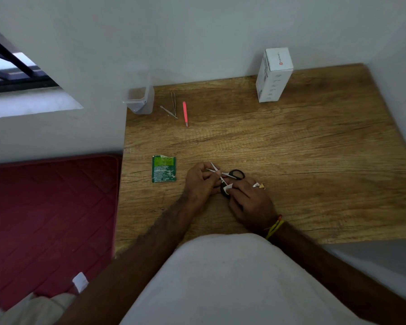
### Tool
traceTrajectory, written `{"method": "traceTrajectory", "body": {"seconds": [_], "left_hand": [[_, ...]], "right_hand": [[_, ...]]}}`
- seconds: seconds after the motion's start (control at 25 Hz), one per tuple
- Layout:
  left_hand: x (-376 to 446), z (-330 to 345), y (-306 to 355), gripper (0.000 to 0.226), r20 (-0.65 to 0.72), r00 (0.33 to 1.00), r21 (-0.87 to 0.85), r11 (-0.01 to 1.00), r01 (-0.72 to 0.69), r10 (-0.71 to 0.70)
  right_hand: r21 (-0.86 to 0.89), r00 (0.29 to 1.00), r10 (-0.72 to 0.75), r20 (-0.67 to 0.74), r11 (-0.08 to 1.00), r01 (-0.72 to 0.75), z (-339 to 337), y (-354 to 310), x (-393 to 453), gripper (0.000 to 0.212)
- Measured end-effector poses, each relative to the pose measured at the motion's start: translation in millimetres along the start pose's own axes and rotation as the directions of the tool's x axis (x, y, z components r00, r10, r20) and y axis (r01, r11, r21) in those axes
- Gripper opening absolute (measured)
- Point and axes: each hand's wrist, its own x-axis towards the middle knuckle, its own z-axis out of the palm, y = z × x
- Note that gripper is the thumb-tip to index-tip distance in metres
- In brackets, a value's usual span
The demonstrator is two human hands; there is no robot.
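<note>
Nearest the camera, a white garment fills the lower frame, forearms reaching out over the table (314,141). Both hands meet near the table's front edge. Left hand (201,181) is curled, its fingers gripping the small scissors (236,174) near the blades. The blades are spread and point away to the left, and the black handle loops lie toward the right hand (251,202). That hand pinches a white scrap (227,188) against the lower loop. Just left of the hands, a torn green sachet (163,169) lies flat. Farther back: pink tweezers (185,113), steel tweezers (173,103), a clear plastic container (140,100) at the far left corner. White box (273,75) stands upright by the wall.
</note>
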Motion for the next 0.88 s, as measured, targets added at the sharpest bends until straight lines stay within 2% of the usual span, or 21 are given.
{"method": "traceTrajectory", "body": {"seconds": [0.24,0.36,0.48,0.6,0.76,0.88], "left_hand": [[0.2,-0.3,-1.8,0.017,-0.005,1.0,0.002,1.0,-0.013,0.013],[-0.2,-0.6,-1.7,0.016,-0.003,1.0,0.009,1.0,-0.019,0.019],[-1.6,-0.6,-2.3,0.016,-0.007,1.0,0.012,1.0,-0.015,0.015],[-1.4,-0.4,-1.8,0.015,-0.006,1.0,0.025,1.0,-0.014,0.014],[-1.4,-1.5,-2.2,0.014,0.001,1.0,0.035,0.999,-0.019,0.019],[0.2,-2.5,-4.1,0.014,-0.002,1.0,0.055,0.998,-0.026,0.026]], "right_hand": [[-0.034,1.0,-0.002,-0.019,0.999,0.002,-4.5,-4.7,0.4,0.011],[-0.024,0.999,0.041,-0.001,0.999,-0.041,-6.0,-5.6,-0.6,0.008],[0.033,0.994,0.111,0.025,0.993,-0.112,-5.9,-7.3,-2.7,0.005],[0.094,0.991,0.119,0.061,0.988,-0.124,-6.6,-7.4,-2.0,0.006],[0.104,0.992,0.097,0.085,0.989,-0.106,-8.3,-11.5,-0.1,0.008],[0.102,0.985,0.152,0.084,0.982,-0.16,-5.6,-14.9,6.2,0.008]]}}
